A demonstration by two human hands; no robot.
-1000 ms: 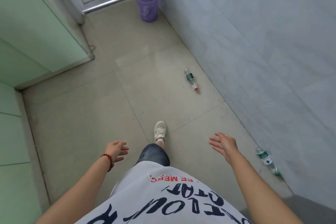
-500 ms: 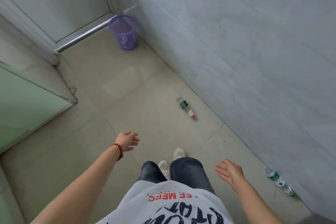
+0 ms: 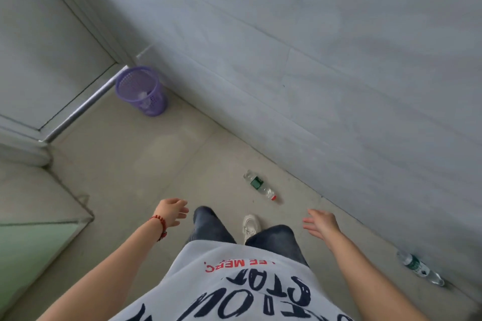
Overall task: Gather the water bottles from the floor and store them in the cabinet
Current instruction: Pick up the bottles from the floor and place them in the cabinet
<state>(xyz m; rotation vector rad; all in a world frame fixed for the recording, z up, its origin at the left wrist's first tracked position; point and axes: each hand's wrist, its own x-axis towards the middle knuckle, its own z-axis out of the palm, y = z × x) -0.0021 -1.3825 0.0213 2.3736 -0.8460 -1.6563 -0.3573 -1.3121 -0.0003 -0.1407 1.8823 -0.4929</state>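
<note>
Looking down past your white printed shirt (image 3: 234, 286), your left hand (image 3: 170, 211) hangs empty with fingers loosely curled, a red bead bracelet (image 3: 159, 224) at its wrist; your right hand (image 3: 322, 224) is spread open, holding and touching nothing. Two water bottles lie on the tiled floor (image 3: 135, 164): the green-capped bottle (image 3: 418, 270) at your four o'clock near the wall (image 3: 313, 60), the red-capped bottle (image 3: 259, 185) at one o'clock beyond your white shoe (image 3: 250, 224). One purple basket (image 3: 143, 91) stands at eleven o'clock in the corner.
</note>
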